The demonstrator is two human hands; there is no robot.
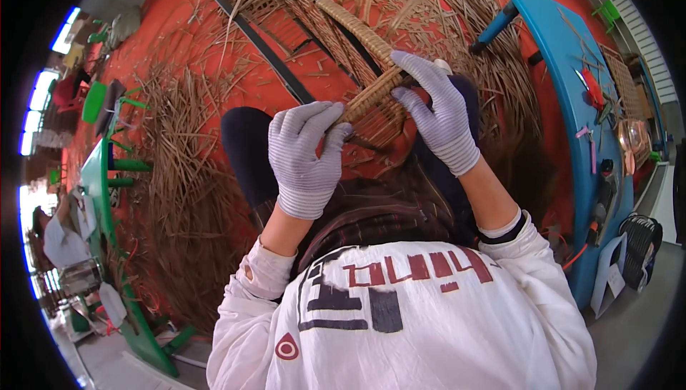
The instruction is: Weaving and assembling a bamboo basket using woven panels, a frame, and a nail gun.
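White long-sleeved shirt (407,318), dark and red markings: lowest centre of the frame, nearest the lens; a small tear shows at the left cuff.

Left hand (306,158), grey striped knit glove: centre frame, fingers curled over and gripping the wrapped rim of the wicker frame (336,33).

Right hand (437,115), same glove: right of centre, fingers spread and pressing down on the same rim, fingertips at the binding.

Wicker frame: runs from the top centre down to the hands, resting over the knees; its woven rattan rim (371,93) lies between the two hands. Loose strand ends stick out along it.

Rattan offcuts (179,176): thick litter on the red floor (171,4), left and upper right.

Blue worktop (572,68): right edge, carrying small hand tools (592,90).

Green stand (100,176): left edge.

Risks, as judged: the binding may slacken if the left hand's grip eases; a dry strand could snap under the right hand's pressure; stiff ends can poke through the knit gloves; the frame may slide off the knees; the floor litter could catch a foot.
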